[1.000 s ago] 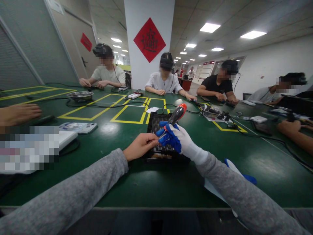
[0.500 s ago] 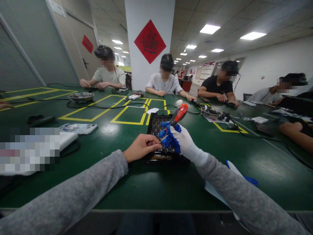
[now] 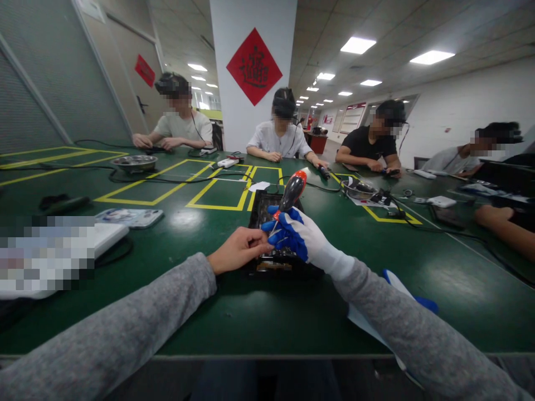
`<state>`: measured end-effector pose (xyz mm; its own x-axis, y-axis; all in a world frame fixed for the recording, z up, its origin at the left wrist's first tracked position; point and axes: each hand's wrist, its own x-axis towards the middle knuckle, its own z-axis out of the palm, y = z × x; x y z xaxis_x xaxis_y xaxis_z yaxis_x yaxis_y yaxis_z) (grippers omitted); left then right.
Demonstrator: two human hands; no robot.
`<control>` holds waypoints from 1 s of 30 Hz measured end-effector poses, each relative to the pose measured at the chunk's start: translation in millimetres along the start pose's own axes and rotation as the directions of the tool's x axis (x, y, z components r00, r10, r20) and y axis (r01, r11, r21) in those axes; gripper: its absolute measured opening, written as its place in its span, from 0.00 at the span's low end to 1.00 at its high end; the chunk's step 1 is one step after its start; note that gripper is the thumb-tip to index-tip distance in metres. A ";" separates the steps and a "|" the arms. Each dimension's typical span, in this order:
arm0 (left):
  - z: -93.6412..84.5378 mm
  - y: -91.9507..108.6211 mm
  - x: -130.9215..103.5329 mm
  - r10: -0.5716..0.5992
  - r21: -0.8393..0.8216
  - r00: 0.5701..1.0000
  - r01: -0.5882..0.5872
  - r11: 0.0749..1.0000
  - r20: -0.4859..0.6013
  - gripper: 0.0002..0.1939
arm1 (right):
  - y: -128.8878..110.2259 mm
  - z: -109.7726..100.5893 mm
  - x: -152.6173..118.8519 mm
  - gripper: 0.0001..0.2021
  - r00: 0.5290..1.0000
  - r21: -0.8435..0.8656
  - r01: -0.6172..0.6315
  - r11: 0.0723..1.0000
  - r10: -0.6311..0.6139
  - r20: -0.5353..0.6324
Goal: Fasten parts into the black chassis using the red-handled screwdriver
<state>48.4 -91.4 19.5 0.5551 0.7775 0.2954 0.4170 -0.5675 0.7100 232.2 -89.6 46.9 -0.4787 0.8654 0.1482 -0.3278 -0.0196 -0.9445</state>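
Observation:
My right hand [image 3: 298,234], in a white glove with blue coating, is closed around a screwdriver [image 3: 292,192]. Its black and red handle leans up and away, and the thin shaft points down to the left. My bare left hand [image 3: 240,249] has its thumb and fingers pinched together close to the shaft's lower end; what they hold, if anything, is too small to make out. Beneath both hands lies a black tray-like case [image 3: 273,267] with small parts inside, partly covered by the hands.
A glove [image 3: 409,292] lies beside my right forearm. At left are a phone [image 3: 136,218] and a white device [image 3: 106,239]. Metal bowls [image 3: 134,162] and black cables stand farther off on the green table [image 3: 188,312]. Several people sit across and at right.
The screwdriver's handle has tipped slightly to the left, and my right hand has shifted with it. My left hand stays pinched by the shaft's end. The whole view has moved a little.

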 end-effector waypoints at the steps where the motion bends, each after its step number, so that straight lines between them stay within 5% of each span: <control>1: 0.1 -0.3 0.1 -0.003 -0.002 1.000 0.003 1.000 0.006 0.19 | 0.7 -0.7 0.0 0.20 1.000 0.001 0.005 1.000 -0.005 0.002; 30: -1.9 3.3 0.0 0.018 -0.050 0.998 -0.015 0.999 0.066 0.20 | 1.0 -3.1 1.4 0.18 0.999 0.046 0.040 0.998 -0.040 0.007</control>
<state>48.4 -92.8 23.0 0.6093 0.7472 0.2654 0.3720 -0.5649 0.7365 233.8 -86.9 45.3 -0.4708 0.8620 0.1880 -0.3841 -0.0084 -0.9233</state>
